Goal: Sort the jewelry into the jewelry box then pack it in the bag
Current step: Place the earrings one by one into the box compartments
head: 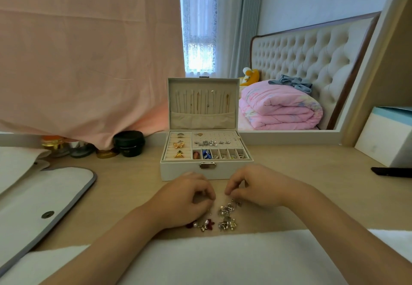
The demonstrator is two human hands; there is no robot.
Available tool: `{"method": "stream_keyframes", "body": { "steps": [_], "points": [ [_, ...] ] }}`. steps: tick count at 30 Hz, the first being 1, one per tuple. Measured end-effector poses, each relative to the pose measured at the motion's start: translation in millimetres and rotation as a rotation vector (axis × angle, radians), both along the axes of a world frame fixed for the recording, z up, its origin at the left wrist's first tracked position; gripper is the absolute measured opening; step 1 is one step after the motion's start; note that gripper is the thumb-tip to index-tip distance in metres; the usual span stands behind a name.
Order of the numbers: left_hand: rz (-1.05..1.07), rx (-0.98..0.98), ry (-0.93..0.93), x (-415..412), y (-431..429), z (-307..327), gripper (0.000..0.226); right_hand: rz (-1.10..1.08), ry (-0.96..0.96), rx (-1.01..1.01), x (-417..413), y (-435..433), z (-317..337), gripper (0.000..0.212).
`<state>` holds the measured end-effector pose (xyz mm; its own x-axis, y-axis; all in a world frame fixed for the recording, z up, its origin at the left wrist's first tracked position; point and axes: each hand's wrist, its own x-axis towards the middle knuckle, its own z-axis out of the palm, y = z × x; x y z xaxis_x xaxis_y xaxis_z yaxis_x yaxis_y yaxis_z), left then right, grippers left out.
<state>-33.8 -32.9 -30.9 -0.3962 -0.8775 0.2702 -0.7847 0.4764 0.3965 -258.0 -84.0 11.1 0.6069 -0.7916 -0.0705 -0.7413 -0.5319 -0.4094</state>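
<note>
At far left, white fabric bag with grey trim (pixel 44 195) lies flat, unpacked. Left hand (pixel 185 197) curled, can't tell if it's pinching anything. Open white jewelry box (pixel 206 171) just behind, part filled. Loose silver and red earring pile (pixel 225 216) between hands. Right hand (pixel 256 186) curled too, grip unclear. Risk: tangled pieces snag, scatter, land in the wrong compartment.

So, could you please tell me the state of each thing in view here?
jewelry box: open, lid upright, partly filled.
loose jewelry: unsorted, lying in front of the box.
bag: lying flat, flap open.
black jar: lid on.
left hand: fingers curled; grip unclear.
right hand: fingers curled; grip unclear.
</note>
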Motion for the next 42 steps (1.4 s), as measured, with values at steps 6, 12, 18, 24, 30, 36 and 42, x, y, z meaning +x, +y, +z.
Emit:
{"method": "stream_keyframes", "body": {
  "steps": [6, 12, 18, 24, 30, 36, 42],
  "points": [
    [-0.092, -0.02, 0.07, -13.8, 1.2, -1.7, 0.024, -0.006, -0.03, 0.04, -11.0, -8.5, 8.0, 0.021],
    [-0.072, 0.02, 0.044, -9.3, -4.7, -1.0, 0.002, 0.022, -0.004, 0.103, -8.6, -8.3, 2.0, 0.025],
    [-0.009, 0.032, 0.023, -1.0, -4.9, 1.1, 0.019, 0.012, 0.002, 0.089, -9.0, -7.2, 2.3, 0.027],
    [-0.072, 0.044, 0.019, -14.0, -0.1, -0.2, 0.028, 0.017, -0.008, 0.103, -5.5, -2.5, 1.2, 0.019],
    [-0.067, 0.075, -0.008, -8.6, 0.7, 4.0, 0.026, -0.001, 0.006, 0.045, -0.5, -3.8, -2.4, 0.012],
    [-0.071, 0.091, -0.005, -7.6, 0.6, 4.8, 0.026, -0.038, -0.087, 0.025, -1.5, -4.6, -3.7, 0.001],
    [-0.06, 0.065, -0.007, -7.9, 0.5, 3.6, 0.012, -0.105, -0.352, 0.128, -1.3, -8.4, -5.9, 0.007]
  ]
}}
